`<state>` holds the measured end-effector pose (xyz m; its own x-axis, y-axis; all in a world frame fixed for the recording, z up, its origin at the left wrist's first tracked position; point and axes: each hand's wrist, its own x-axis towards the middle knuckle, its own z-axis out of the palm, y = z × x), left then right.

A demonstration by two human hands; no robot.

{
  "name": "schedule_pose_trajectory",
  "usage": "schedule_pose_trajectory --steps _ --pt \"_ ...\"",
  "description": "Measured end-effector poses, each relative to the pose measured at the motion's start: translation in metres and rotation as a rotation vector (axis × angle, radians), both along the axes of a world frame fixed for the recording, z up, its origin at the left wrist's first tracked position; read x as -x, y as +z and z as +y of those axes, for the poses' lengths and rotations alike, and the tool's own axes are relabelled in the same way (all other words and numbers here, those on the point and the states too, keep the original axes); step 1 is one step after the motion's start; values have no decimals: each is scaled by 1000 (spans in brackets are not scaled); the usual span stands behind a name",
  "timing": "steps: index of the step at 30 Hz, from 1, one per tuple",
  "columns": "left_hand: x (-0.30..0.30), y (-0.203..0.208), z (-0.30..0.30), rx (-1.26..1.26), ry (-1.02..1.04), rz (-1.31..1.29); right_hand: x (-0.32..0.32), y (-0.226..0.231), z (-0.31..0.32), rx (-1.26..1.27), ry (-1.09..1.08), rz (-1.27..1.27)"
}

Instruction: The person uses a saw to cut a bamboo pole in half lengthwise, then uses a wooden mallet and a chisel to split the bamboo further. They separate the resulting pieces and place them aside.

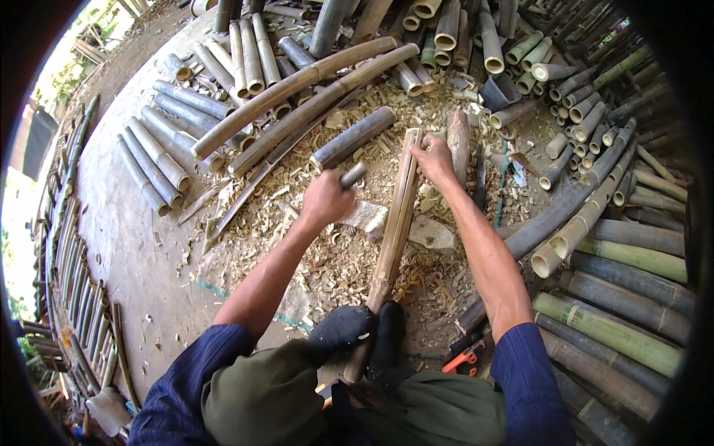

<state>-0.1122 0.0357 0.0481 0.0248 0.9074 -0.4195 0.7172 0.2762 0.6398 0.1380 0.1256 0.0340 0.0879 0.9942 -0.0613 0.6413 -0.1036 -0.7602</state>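
Observation:
A long split bamboo piece (396,223) slants up from between my feet, its pale inner side showing. My right hand (436,162) is closed on its upper end. Left of the bamboo, my left hand (326,198) makes a fist around a short grey cylindrical handle (354,175); its rounded end sticks out past the fingers. Whether a blade continues from it is too blurred to tell. A pale flat shape (367,217) lies between that fist and the bamboo. My dark-covered foot (343,327) rests against the bamboo's lower part.
Shavings (320,260) cover the ground around the bamboo. A short dark bamboo section (353,139) and a wooden log (458,145) lie ahead. Long curved poles (297,93) cross at the upper left. Stacked bamboo (617,327) lines the right, near an orange-handled tool (462,358).

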Motion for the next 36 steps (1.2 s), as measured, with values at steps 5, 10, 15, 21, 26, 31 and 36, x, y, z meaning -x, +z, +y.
schedule_pose_trajectory --steps 5,10,15,21,26,31,36 --pt "-2 -20 -47 -393 -69 242 -7 13 -11 205 43 417" --pt "-74 -19 -33 111 -142 -441 -22 27 -24 -44 113 344" --pt "-101 -24 -51 36 -57 -434 -26 38 -43 205 39 358" --pt "-106 -26 -64 -115 -162 -410 -40 29 -76 150 258 339" --pt "-68 27 -116 -314 -295 -538 -5 112 -162 -87 332 377" --pt "-99 39 -97 -331 -316 -517 -30 109 -146 -145 200 387" --pt "-87 56 17 -224 -28 -594 -47 111 -127 30 15 150"
